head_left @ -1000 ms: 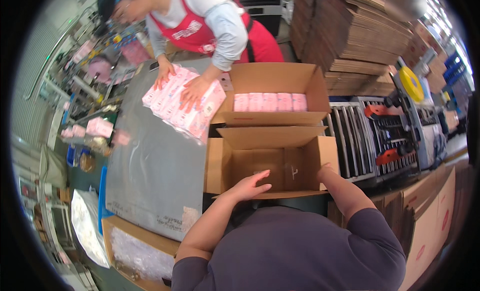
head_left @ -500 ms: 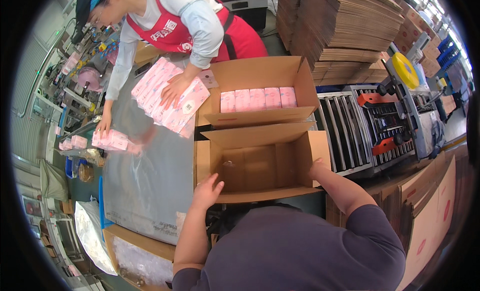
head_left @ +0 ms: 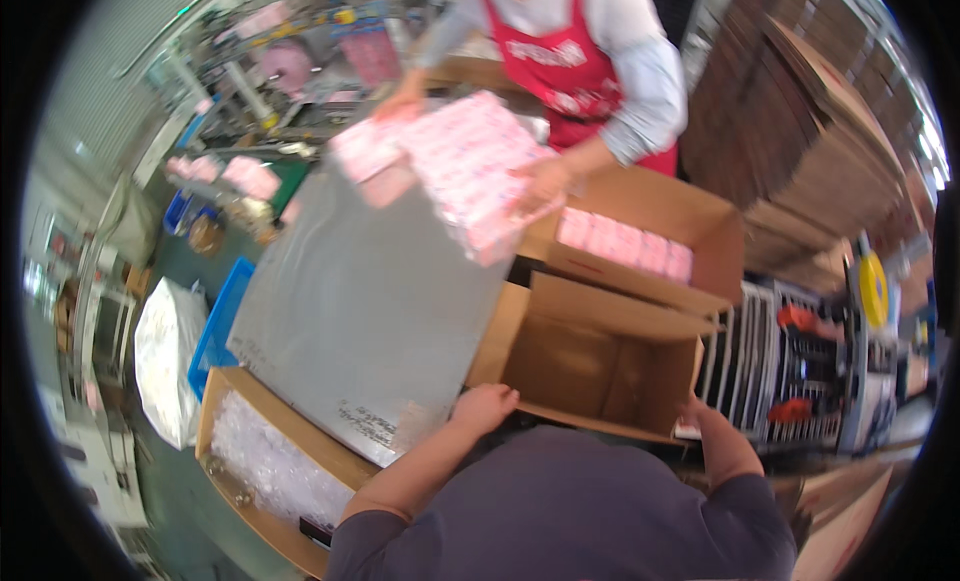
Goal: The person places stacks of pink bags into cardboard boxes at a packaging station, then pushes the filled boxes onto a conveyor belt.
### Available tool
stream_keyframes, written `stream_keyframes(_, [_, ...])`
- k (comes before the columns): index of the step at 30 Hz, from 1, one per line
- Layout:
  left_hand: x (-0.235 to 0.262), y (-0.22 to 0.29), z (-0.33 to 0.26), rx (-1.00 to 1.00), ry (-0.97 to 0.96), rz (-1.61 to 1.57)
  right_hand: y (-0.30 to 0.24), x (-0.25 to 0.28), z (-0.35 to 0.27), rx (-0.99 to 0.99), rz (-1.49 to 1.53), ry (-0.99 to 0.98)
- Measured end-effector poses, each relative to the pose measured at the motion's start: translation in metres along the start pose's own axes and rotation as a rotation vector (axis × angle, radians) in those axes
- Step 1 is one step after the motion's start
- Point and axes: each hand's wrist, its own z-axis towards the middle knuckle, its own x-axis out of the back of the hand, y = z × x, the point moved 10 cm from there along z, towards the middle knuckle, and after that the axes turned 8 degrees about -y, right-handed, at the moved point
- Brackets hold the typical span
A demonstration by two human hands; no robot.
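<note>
An open cardboard box (head_left: 600,366) stands in front of me, its brown inner walls and bottom showing. At its near left corner my left hand (head_left: 485,409) closes over the edge, fingers bent. My right hand (head_left: 692,413) grips the box's right side, its fingers partly hidden and blurred. Just behind stands a second cardboard box (head_left: 715,243) with a row of pink packs (head_left: 625,243) inside. Across the metal table, a co-worker in a red apron (head_left: 560,66) has both hands on a block of pink packs (head_left: 470,151).
The metal table (head_left: 370,301) lies to my left. A carton of clear plastic (head_left: 270,461) and a blue crate (head_left: 222,326) are beside it. At right are a roller conveyor (head_left: 745,346) and a machine with yellow tape (head_left: 872,291). Flat cardboard stacks (head_left: 800,151) rise behind.
My view has swung left, so the boxes appear farther right. My left hand has come over the near edge. The co-worker's far hand has moved from the loose packs to the larger block.
</note>
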Motion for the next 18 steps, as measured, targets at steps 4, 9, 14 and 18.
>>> stream_keyframes(4, [-0.014, -0.019, 0.007, -0.036, -0.123, 0.05, -0.049, 0.05, -0.025, -0.165, -0.174, -0.365])
stream_keyframes(9, [0.026, -0.063, 0.005, -0.1, 0.015, -0.143, -0.171, 0.173, -0.05, -0.106, -0.01, -0.201])
stream_keyframes(14, [0.116, -0.147, 0.002, -0.017, 0.267, -0.183, -0.337, 0.252, -0.036, 0.339, 0.393, 0.242])
stream_keyframes(18, [0.242, -0.196, 0.001, 0.185, 0.565, 0.033, -0.488, 0.3, -0.087, 0.678, 0.194, 0.261])
